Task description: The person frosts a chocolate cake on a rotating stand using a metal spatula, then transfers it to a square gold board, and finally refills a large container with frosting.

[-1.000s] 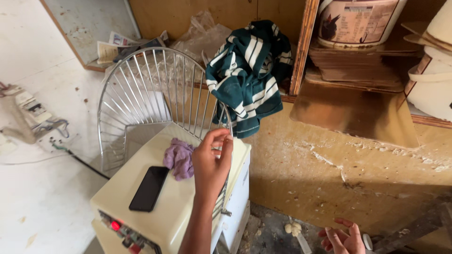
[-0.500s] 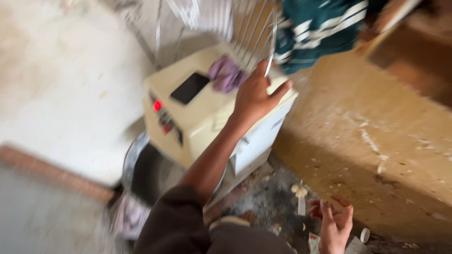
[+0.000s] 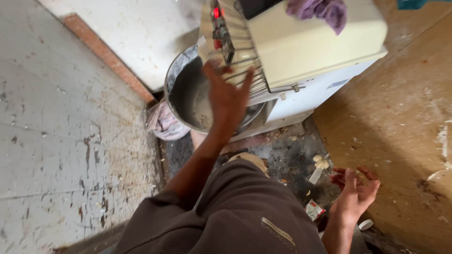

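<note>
The round grey metal mixing bowl [image 3: 188, 94] looks dull, dusted with flour. The cream box-shaped mixer housing [image 3: 310, 47] is smooth painted metal, perhaps plastic; blur hides which. A crumpled purple cloth [image 3: 320, 10] looks soft. The brown wooden wall panel [image 3: 405, 122] is rough and smeared.

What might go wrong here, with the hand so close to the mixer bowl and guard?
The left hand is spread over the wire guard at the rim of the metal bowl while a red light glows on the mixer; fingers might get caught. The purple cloth on top, near the edge, may slide off. Scraps on the floor could cause a slip.
</note>
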